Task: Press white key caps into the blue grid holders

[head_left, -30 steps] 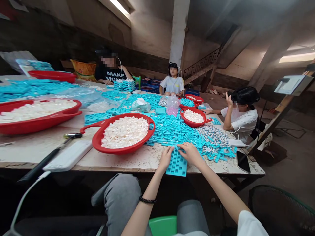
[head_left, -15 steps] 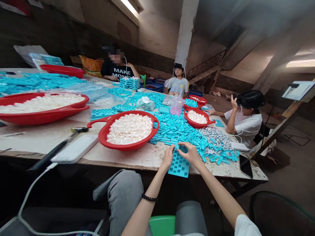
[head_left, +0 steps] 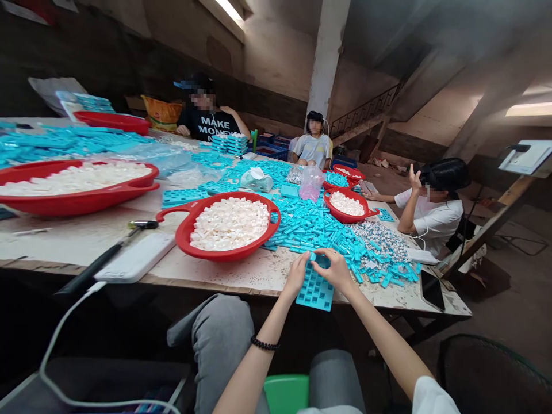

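Note:
A light-blue plastic tray (head_left: 317,295) with rows of square holes juts over the table's front edge, tilted toward me. My left hand (head_left: 296,275) is closed along its left side near the far end. My right hand (head_left: 337,272) curls its thumb and forefinger into a pinch at the tray's far edge, on a small blue piece (head_left: 313,257) that the fingertips partly cover. The two hands' fingertips almost meet there. Just beyond them lies a heap of loose blue pieces (head_left: 304,224). To the left stands a red basin (head_left: 228,255) full of white pieces.
Another red basin (head_left: 81,202) is at far left. A hammer (head_left: 92,267) and a white power bank (head_left: 134,259) with a cable lie near the front edge. A phone (head_left: 431,290) rests at the right corner. Several co-workers, one a person in white (head_left: 444,218), sit around the table (head_left: 250,276).
The view has shifted slightly. My hands stay at the tray's far edge, with the small blue piece now showing between the fingertips. Across the table, a co-worker in black has raised a hand toward the shoulder.

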The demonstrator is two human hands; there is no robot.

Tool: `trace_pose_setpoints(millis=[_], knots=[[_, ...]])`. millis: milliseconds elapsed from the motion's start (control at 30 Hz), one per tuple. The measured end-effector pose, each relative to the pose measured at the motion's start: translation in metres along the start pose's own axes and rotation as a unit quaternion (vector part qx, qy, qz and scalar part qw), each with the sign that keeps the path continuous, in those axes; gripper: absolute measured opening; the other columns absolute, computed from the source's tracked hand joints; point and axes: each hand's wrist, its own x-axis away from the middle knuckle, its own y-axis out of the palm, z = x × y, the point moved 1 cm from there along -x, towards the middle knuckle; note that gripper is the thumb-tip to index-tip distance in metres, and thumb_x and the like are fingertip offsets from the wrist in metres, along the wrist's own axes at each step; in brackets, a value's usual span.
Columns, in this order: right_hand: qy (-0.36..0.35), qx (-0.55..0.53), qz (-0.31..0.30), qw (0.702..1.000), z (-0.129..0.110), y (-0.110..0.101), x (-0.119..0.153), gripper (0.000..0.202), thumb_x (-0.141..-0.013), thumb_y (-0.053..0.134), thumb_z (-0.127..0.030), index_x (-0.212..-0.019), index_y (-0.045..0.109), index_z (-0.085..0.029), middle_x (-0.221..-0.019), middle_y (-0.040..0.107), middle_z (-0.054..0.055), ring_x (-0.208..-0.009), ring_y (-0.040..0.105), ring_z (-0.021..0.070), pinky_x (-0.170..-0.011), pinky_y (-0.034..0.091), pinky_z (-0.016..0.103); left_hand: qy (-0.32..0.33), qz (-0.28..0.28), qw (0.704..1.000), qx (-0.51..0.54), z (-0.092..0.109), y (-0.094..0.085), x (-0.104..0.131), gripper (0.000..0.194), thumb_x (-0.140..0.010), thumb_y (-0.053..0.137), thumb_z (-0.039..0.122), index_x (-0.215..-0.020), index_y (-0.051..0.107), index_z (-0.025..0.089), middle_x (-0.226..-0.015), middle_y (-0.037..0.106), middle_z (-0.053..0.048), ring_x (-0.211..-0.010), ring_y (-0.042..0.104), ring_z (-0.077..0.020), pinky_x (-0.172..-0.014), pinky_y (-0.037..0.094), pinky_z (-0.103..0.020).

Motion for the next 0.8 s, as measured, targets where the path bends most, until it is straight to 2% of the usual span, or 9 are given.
trace_pose_setpoints(millis=[67,200,300,433,500,567,633,700,800], knots=[[-0.004,-0.003,-0.001,1.000,0.000,0.001,0.000,0.021,-0.083,0.069,-0.024,-0.104,0.070,-0.022,-0.104,0.074,0.005,-0.100,0.067,0.0220,-0.093,0.051,0.036,-0.007,-0.001,1.000,-0.006,0.000,0.000,0.000,0.030,-0.085,0.058,0.045,-0.091,0.074,0.021,-0.114,0.074,-0.011,-0.120,0.060,-0.0315,-0.108,0.041,-0.045],[-0.021,-0.004,-0.010,1.000,-0.001,0.002,-0.001,0.020,-0.083,0.068,-0.023,-0.103,0.070,-0.022,-0.106,0.074,0.005,-0.103,0.066,0.0225,-0.096,0.049,0.036,0.023,-0.028,0.999,-0.006,0.002,0.001,0.001,0.034,-0.085,0.056,0.047,-0.092,0.074,0.020,-0.109,0.075,-0.009,-0.115,0.062,-0.0300,-0.104,0.045,-0.042],[-0.023,-0.010,0.000,1.000,-0.002,0.002,-0.001,0.019,-0.083,0.068,-0.023,-0.102,0.070,-0.022,-0.104,0.074,0.005,-0.102,0.066,0.0221,-0.096,0.049,0.036,0.032,-0.028,0.999,-0.010,0.001,0.001,0.001,0.036,-0.085,0.055,0.049,-0.093,0.074,0.019,-0.109,0.075,-0.009,-0.116,0.062,-0.0298,-0.104,0.045,-0.043],[-0.013,-0.019,0.016,1.000,0.000,0.003,0.000,0.020,-0.083,0.069,-0.023,-0.103,0.070,-0.022,-0.101,0.074,0.004,-0.098,0.067,0.0221,-0.091,0.052,0.035,-0.009,-0.001,1.000,-0.029,-0.004,-0.001,-0.001,0.035,-0.087,0.053,0.044,-0.103,0.072,0.018,-0.125,0.070,-0.012,-0.126,0.057,-0.0295,-0.110,0.041,-0.044],[-0.017,-0.015,0.011,1.000,0.001,0.004,0.000,0.020,-0.083,0.068,-0.022,-0.103,0.070,-0.022,-0.102,0.074,0.004,-0.098,0.067,0.0227,-0.092,0.052,0.036,-0.017,0.006,0.999,-0.033,-0.005,-0.002,-0.002,0.034,-0.088,0.052,0.042,-0.103,0.072,0.019,-0.125,0.069,-0.012,-0.127,0.057,-0.0291,-0.109,0.041,-0.043],[-0.028,-0.009,0.003,1.000,0.002,0.005,-0.001,0.021,-0.082,0.068,-0.020,-0.103,0.070,-0.022,-0.103,0.074,0.005,-0.099,0.067,0.0231,-0.094,0.051,0.038,0.007,-0.006,0.999,-0.036,-0.003,-0.001,-0.001,0.033,-0.088,0.052,0.044,-0.097,0.073,0.020,-0.116,0.073,-0.010,-0.121,0.060,-0.0288,-0.105,0.044,-0.041],[-0.039,-0.005,0.000,0.999,0.002,0.005,-0.003,0.021,-0.082,0.067,-0.017,-0.102,0.070,-0.022,-0.103,0.074,0.005,-0.098,0.067,0.0234,-0.095,0.050,0.039,0.045,-0.037,0.998,-0.036,0.000,0.000,0.000,0.035,-0.085,0.055,0.050,-0.088,0.071,0.020,-0.099,0.074,-0.008,-0.107,0.064,-0.0273,-0.096,0.048,-0.038],[-0.041,-0.008,0.004,0.999,0.002,0.006,-0.003,0.022,-0.081,0.065,-0.015,-0.101,0.070,-0.021,-0.101,0.074,0.005,-0.097,0.067,0.0232,-0.094,0.050,0.039,0.075,-0.071,0.994,-0.030,0.005,0.002,0.003,0.039,-0.083,0.057,0.056,-0.081,0.068,0.019,-0.084,0.071,-0.004,-0.091,0.063,-0.0234,-0.086,0.049,-0.033],[-0.035,-0.025,0.021,0.999,0.005,0.007,-0.002,0.022,-0.080,0.064,-0.013,-0.099,0.071,-0.021,-0.100,0.074,0.005,-0.097,0.067,0.0226,-0.093,0.051,0.038,0.088,-0.094,0.991,-0.024,0.009,0.003,0.005,0.041,-0.081,0.060,0.058,-0.078,0.065,0.018,-0.076,0.066,0.000,-0.079,0.059,-0.0185,-0.076,0.047,-0.029]])
